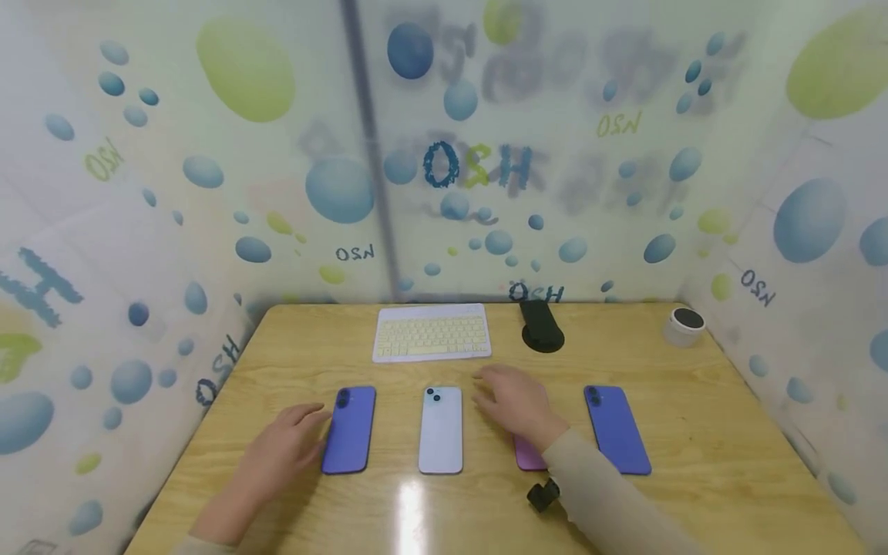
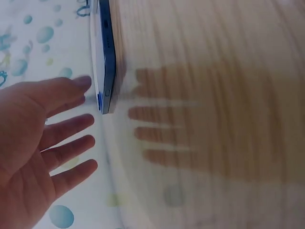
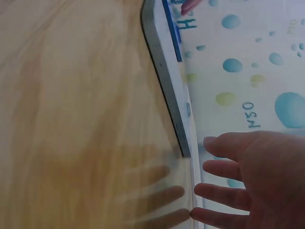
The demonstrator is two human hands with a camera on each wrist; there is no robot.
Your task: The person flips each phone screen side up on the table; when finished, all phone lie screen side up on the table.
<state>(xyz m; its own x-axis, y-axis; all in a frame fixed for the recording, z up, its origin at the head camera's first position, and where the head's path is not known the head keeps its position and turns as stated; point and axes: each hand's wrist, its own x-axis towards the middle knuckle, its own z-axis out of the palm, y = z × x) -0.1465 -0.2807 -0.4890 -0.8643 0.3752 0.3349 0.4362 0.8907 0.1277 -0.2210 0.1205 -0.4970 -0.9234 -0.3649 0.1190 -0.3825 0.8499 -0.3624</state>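
Four phones lie face down in a row on the wooden table. My left hand (image 1: 277, 451) is beside the left blue phone (image 1: 350, 435), fingers spread and holding nothing. In the left wrist view, the thumb of this hand (image 2: 28, 138) is close to a blue-edged phone (image 2: 108, 57). My right hand (image 1: 516, 401) hovers over the purple phone (image 1: 529, 458), hiding its upper part. Its loose fingers point toward the white phone (image 1: 440, 435). In the right wrist view, the hand (image 3: 267, 176) is apart from the white phone (image 3: 167, 76). Another blue phone (image 1: 620, 432) lies right of my sleeve.
A white keyboard (image 1: 432, 333) lies at the back of the table (image 1: 728, 447). Right of it is a black stand-like object (image 1: 543, 327). A small white cylinder with a dark top (image 1: 684, 327) stands at the back right. Patterned curtains (image 1: 555, 216) surround the table.
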